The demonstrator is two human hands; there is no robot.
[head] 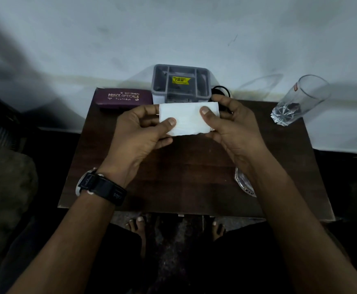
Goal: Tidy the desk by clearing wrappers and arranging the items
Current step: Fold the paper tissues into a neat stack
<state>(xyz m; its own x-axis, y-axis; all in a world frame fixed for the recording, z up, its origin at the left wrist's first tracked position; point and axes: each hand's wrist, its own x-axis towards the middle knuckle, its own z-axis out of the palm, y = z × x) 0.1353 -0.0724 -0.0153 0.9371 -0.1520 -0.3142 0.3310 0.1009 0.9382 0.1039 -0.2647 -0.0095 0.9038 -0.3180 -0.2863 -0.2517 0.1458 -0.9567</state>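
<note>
A folded white tissue [187, 119] is held above the dark wooden desk [173, 177], pinched at both ends. My left hand [139, 134] grips its left edge with thumb on top; a black watch sits on that wrist. My right hand [230, 128] grips its right edge the same way. Behind the tissue stands a grey compartment organiser [180, 83] with a yellow price sticker. A maroon spectacle case [123, 98] lies to its left at the desk's back edge. A shiny wrapper [244, 183] lies partly hidden under my right forearm.
A clear drinking glass [300, 100] stands at the desk's back right corner. A black cable loop [221, 91] lies behind my right hand. The pale wall runs right behind the desk. My bare feet show below the front edge.
</note>
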